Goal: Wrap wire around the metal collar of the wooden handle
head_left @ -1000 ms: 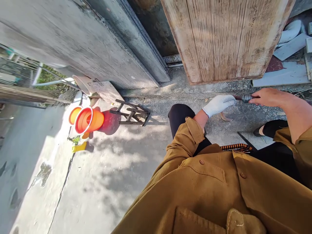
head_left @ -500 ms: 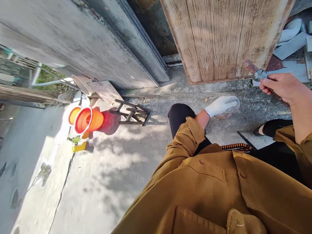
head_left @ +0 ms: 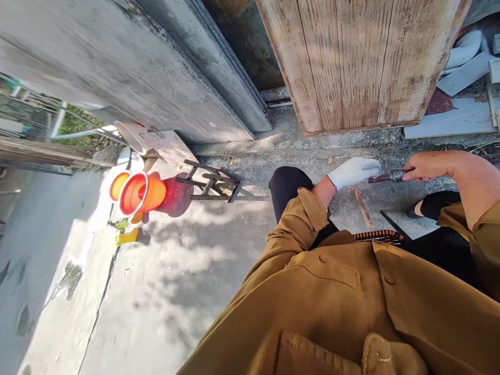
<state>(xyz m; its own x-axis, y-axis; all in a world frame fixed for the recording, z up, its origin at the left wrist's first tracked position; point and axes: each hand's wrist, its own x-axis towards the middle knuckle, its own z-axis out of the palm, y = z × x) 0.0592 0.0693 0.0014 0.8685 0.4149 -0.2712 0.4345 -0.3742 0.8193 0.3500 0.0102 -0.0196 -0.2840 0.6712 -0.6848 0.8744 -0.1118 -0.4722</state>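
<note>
In the head view, the two hands are apart, both low over the concrete floor (head_left: pixel 175 312) near its edge along the wall. The right hand (head_left: pixel 427 165), bare, is clamped round a dark rod (head_left: pixel 385 177) bound with grey wire; the fingers wrap the bound part, and the dark end points toward the other hand. That puts the rod below the right half of the bottom edge of a worn wooden panel (head_left: pixel 351 67). The left hand (head_left: pixel 354 173) wears a white glove, its fingers curled, just beside the rod's end (whether they touch, I cannot tell). Below the glove a thin brown strip (head_left: pixel 363 208) slants down; I cannot tell whether the glove grips it.

Nearer the body, an orange-and-black striped band (head_left: pixel 377 236) runs in front of the brown shirt (head_left: pixel 324 302), with a slim dark bar (head_left: pixel 394 225) at its right end. Past the panel's lower right corner lie white boards (head_left: pixel 453 120) and a white pipe piece (head_left: pixel 469 49). Well to the left, toward the floor's sunlit upper left corner, a dark wooden stool (head_left: pixel 211 176) stands near two orange buckets (head_left: pixel 156 194), with a yellow object (head_left: pixel 127 237) beyond them.
</note>
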